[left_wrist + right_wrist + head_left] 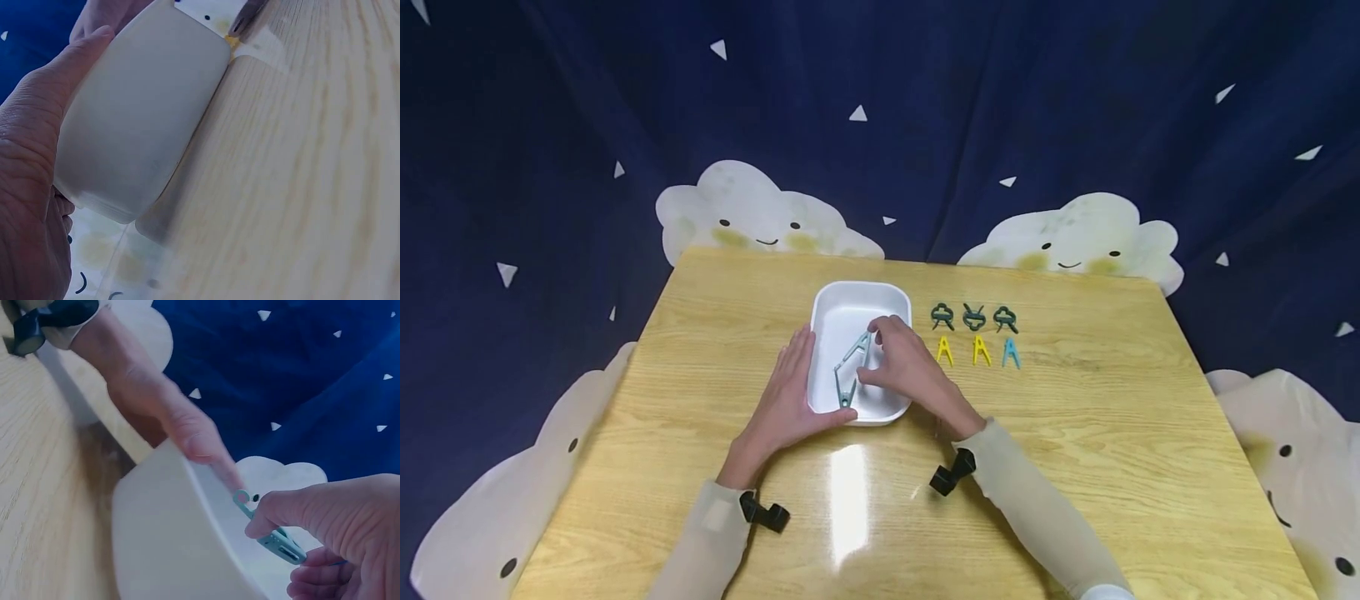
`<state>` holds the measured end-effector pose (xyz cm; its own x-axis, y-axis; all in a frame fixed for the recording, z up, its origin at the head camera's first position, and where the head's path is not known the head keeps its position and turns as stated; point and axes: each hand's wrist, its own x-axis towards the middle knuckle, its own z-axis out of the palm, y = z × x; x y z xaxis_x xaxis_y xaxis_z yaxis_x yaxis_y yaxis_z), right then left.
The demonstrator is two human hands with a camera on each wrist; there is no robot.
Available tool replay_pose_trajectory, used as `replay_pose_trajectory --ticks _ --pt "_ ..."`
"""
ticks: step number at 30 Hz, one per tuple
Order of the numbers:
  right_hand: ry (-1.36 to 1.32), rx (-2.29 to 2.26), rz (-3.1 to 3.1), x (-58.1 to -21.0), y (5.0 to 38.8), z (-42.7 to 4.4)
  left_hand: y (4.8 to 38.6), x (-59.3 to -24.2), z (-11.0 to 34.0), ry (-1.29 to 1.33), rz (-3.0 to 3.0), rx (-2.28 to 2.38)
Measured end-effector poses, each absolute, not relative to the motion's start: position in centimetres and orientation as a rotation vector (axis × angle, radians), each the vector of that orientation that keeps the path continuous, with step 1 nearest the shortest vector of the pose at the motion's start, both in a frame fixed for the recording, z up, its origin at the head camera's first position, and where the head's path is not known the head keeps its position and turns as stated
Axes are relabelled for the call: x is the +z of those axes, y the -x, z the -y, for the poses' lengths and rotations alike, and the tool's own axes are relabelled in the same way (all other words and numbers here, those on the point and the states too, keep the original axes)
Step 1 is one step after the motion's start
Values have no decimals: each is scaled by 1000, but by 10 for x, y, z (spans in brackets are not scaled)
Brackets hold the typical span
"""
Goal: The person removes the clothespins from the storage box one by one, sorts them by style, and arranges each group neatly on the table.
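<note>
A white plastic tray (861, 297) stands on the wooden table. My left hand (787, 387) holds it at the near left corner, fingers along the outer left wall and thumb over the near rim. In the left wrist view the tray's outer wall (144, 106) fills the middle beside that hand (31, 162). Above the tray, my right hand (904, 358) pinches a pale green clothespin (281, 545) between thumb and fingers; a ring shows at one end. Low in the tray is a darker green clip (846, 394), near the left thumb; whether the two pieces touch, I cannot tell.
Right of the tray lie two rows of clips. Dark green ones (973, 317) form the far row; two yellow clothespins (981, 350) and a blue clothespin (1011, 352) form the near one. A dark blue curtain (925, 125) hangs behind the table (1112, 400).
</note>
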<state>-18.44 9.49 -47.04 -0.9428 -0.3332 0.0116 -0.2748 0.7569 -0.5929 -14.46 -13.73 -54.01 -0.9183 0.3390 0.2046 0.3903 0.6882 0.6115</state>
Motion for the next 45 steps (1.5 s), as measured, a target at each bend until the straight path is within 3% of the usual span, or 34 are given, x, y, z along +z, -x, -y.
replay_pose_trajectory --ticks 17,33,45 --pt "484 -1009 -2834 -453 164 -155 143 -541 136 604 2813 -1073" --pt "722 -923 -2951 -469 143 -220 144 -539 137 607 2820 -1086" --pt "695 -1079 -2771 -491 132 -268 144 -542 137 592 2832 -1081"
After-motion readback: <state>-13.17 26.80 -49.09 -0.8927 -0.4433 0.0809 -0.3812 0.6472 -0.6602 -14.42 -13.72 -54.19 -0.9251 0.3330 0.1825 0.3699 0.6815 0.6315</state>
